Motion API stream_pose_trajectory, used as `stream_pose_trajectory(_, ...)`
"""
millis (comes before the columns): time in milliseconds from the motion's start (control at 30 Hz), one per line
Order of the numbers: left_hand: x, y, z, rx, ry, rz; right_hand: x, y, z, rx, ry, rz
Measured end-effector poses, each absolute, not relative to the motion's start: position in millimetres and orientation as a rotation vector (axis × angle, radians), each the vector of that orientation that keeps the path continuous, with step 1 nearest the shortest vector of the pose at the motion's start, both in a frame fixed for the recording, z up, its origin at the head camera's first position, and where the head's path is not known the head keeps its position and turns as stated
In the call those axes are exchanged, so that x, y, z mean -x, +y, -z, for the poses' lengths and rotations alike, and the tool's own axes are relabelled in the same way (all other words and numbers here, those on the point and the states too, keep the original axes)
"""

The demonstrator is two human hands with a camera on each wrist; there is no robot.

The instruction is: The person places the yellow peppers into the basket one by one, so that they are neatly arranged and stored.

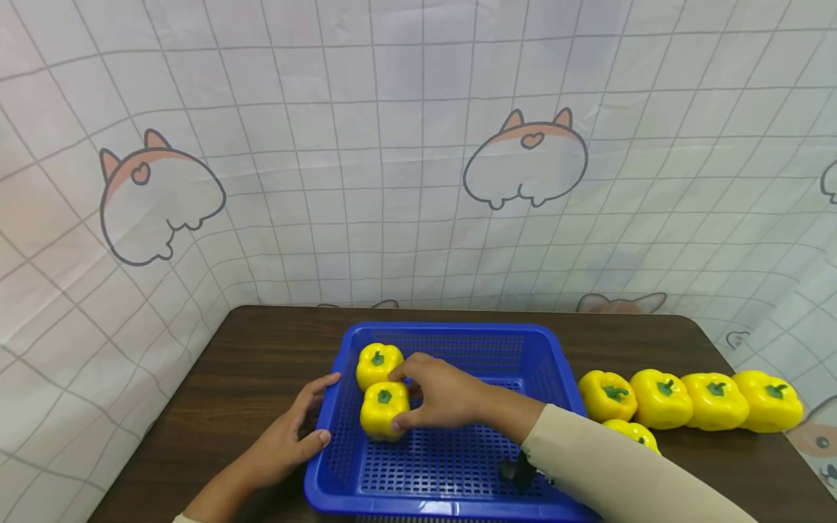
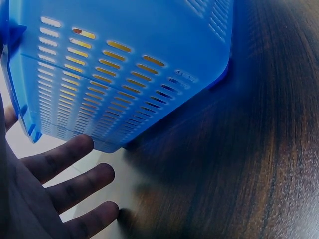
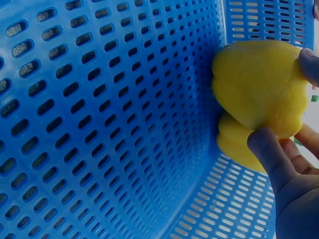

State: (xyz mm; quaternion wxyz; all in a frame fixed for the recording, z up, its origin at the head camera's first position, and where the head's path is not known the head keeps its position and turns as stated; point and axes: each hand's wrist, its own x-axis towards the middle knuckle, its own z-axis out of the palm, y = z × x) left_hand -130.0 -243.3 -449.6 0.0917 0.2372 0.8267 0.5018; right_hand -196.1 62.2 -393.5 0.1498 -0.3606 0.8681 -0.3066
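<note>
Two yellow bell peppers stand stem up inside the blue basket, along its left wall: the far pepper [image 1: 377, 363] and the near pepper [image 1: 381, 414]. My right hand [image 1: 445, 392] reaches in from the right and grips the near pepper [image 3: 259, 84] between thumb and fingers. In the right wrist view the far pepper [image 3: 237, 142] is partly hidden behind it. At the left rim of the basket [image 1: 431, 506], my left hand [image 1: 284, 439] touches the edge with thumb and a fingertip. In the left wrist view its other fingers [image 2: 82, 186] are spread and straight beside the slotted wall [image 2: 99, 89].
Right of the basket, several yellow bell peppers [image 1: 660, 399] form a row on the dark wooden table [image 1: 261, 356]. Another pepper [image 1: 634, 432] in front is partly covered by my right sleeve [image 1: 608, 465]. A grid-patterned cloth [image 1: 392, 181] hangs behind the table.
</note>
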Motion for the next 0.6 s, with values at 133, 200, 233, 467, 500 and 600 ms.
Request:
stream_pose_trajectory(133, 129.9, -243.6, 450.2, -0.705, 2.457, -1.491, 196.1, 61.2, 395.4, 1.023, 2.484, 0.895)
stream_pose_trajectory(200, 129.9, -243.7, 450.5, -0.703, 2.456, -1.490, 196.0, 61.5, 395.7, 1.024, 2.492, 0.888)
stream_pose_trajectory(233, 129.9, -243.7, 450.6, -0.701, 2.456, -1.489, 195.9, 61.7, 395.5, 1.024, 2.497, 0.883)
stream_pose_trajectory(467, 129.9, -243.7, 450.4, -0.694, 2.452, -1.491, 195.7, 65.0, 395.5, 1.018, 2.533, 0.831)
stream_pose_trajectory(500, 130.0, -243.7, 450.3, -0.692, 2.452, -1.492, 195.9, 65.4, 396.1, 1.014, 2.534, 0.826)
stream_pose_trajectory(600, 130.1, -243.8, 449.8, -0.681, 2.451, -1.495, 195.6, 66.4, 396.0, 0.996, 2.533, 0.810)
